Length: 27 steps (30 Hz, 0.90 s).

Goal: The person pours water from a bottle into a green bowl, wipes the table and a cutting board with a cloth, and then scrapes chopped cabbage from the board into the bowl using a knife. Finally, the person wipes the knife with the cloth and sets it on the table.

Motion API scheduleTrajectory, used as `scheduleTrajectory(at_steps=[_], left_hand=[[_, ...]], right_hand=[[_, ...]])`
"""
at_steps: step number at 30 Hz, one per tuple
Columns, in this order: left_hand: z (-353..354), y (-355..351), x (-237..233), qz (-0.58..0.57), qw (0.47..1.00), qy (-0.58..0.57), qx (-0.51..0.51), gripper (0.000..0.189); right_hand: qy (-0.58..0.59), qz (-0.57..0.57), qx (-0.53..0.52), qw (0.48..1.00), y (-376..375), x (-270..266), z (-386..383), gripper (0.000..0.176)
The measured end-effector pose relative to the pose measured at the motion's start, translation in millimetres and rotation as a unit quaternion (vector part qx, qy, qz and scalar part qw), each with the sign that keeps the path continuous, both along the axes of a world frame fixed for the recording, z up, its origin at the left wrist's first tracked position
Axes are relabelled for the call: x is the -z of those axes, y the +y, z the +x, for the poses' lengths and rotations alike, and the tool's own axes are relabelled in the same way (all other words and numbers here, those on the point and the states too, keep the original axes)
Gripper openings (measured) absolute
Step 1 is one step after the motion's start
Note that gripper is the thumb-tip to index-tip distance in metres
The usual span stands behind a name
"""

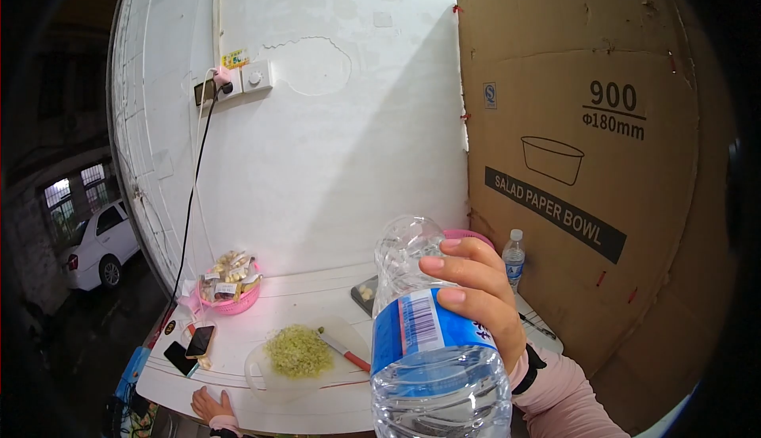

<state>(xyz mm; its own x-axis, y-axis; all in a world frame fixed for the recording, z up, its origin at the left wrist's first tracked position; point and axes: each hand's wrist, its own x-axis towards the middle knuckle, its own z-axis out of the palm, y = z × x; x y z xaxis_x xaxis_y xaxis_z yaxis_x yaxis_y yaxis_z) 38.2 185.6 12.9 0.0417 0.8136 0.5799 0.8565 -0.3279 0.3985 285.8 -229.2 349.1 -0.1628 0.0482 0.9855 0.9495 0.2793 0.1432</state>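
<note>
My right hand (pixel 483 283) is wrapped round a large clear plastic water bottle (pixel 440 390) with a blue label. The bottle is held up close to the camera, its base away from me; its neck lies below the frame. My left hand (pixel 211 405) rests on the front edge of the white table (pixel 230 351), fingers apart and holding nothing. Between the hands, a pile of chopped pale-green vegetable (pixel 298 351) lies on a translucent cutting board (pixel 273 390). A knife (pixel 346 351) with an orange handle lies beside the pile.
Two phones (pixel 200 341) lie at the table's left, near a pink basket (pixel 238 305) of packets. Behind the bottle are a dark tray (pixel 361 299) and a small water bottle (pixel 514 262). A tall cardboard sheet (pixel 555 121) stands at right. Cables (pixel 190 176) hang from a wall socket.
</note>
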Motion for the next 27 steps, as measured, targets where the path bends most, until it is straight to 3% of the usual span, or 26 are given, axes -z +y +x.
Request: scheduleTrajectory(at_steps=[27], left_hand=[[1.9,-3.9,-5.6,0.015,1.000,-0.002,-0.007,0.052]], right_hand=[[0.004,0.015,0.001,1.000,-1.5,-1.5,0.7,0.050]])
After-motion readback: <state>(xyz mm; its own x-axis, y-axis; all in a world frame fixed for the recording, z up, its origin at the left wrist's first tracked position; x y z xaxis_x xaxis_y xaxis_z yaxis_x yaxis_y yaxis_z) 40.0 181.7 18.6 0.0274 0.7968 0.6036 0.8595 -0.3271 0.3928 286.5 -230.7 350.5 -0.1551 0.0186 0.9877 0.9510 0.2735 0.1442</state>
